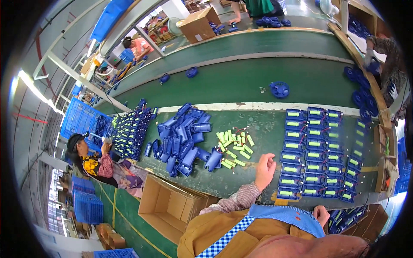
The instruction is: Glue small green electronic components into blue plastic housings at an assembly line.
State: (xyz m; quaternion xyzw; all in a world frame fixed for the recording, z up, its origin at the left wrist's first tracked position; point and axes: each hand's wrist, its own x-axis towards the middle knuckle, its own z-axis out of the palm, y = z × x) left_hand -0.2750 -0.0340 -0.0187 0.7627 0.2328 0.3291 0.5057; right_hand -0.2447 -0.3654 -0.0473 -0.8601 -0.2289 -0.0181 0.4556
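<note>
My left hand (pixel 265 170) hovers over the green worktable (pixel 266 129) with its fingers loosely apart and nothing in it. It is just right of a loose pile of green cylindrical batteries (pixel 234 148) and left of neat rows of blue housings with green batteries fitted (pixel 316 155). My right hand (pixel 321 213) rests at the near table edge by my apron, beside more filled blue housings (pixel 346 215). Its fingers look curled, and whether it holds anything is hidden. A heap of empty blue plastic housings (pixel 183 137) lies left of the batteries.
An open cardboard box (pixel 167 206) stands below the table on my left. A seated co-worker (pixel 92 161) handles blue parts (pixel 131 131) near blue crates (pixel 79 120). Behind the table runs a green conveyor (pixel 241 81) carrying a round blue part (pixel 279 89). Another person (pixel 383 56) works at the right.
</note>
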